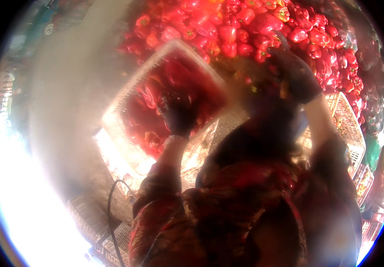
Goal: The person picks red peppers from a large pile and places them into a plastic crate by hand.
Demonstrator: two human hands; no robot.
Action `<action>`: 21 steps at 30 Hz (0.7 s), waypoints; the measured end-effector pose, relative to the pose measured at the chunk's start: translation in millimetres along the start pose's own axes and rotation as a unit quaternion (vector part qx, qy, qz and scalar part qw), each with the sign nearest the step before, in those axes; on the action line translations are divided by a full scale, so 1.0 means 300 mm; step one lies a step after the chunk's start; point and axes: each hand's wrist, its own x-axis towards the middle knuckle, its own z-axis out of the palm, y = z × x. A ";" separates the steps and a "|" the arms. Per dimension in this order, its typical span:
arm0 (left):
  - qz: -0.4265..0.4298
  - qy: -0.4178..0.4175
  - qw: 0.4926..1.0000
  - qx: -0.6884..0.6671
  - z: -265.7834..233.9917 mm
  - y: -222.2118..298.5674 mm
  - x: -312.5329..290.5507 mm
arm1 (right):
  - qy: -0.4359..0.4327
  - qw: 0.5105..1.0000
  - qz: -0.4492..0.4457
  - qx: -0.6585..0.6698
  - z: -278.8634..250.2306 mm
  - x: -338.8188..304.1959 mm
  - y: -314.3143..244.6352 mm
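Observation:
A white lattice crate (125,95) sits tilted at centre left, filled with red bell peppers (149,129). My left hand (178,113), in a dark glove, reaches over the crate's near rim onto the peppers; its grip is blurred. My right hand (296,73), also in a dark glove, is raised at the near edge of a big heap of red peppers (245,22) spread across the top. I cannot tell whether it holds anything. My patterned red sleeves and front fill the lower middle.
A second pale lattice crate (350,127) stands at the right, with further crates at the lower right (370,182) and lower left (112,242). A black cable (109,209) loops by my left elbow. Grey floor (63,89) lies left, washed out by glare.

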 end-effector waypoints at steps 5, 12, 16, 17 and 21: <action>0.027 -0.036 0.999 -0.003 0.067 -0.034 0.012 | 0.104 0.979 0.109 0.136 -0.071 0.042 -0.009; 0.072 -0.073 0.994 -0.033 0.140 -0.046 0.014 | 0.147 0.965 0.172 0.131 -0.210 0.038 0.048; 0.030 -0.169 0.985 0.018 0.139 0.000 0.006 | 0.138 0.978 0.152 0.029 -0.296 -0.037 0.044; 0.034 -0.179 0.982 0.049 0.186 -0.027 -0.009 | 0.137 0.983 0.124 0.004 -0.318 -0.065 0.056; 0.067 -0.117 0.986 0.098 0.279 -0.097 -0.046 | 0.154 0.967 0.102 0.177 -0.301 -0.065 0.053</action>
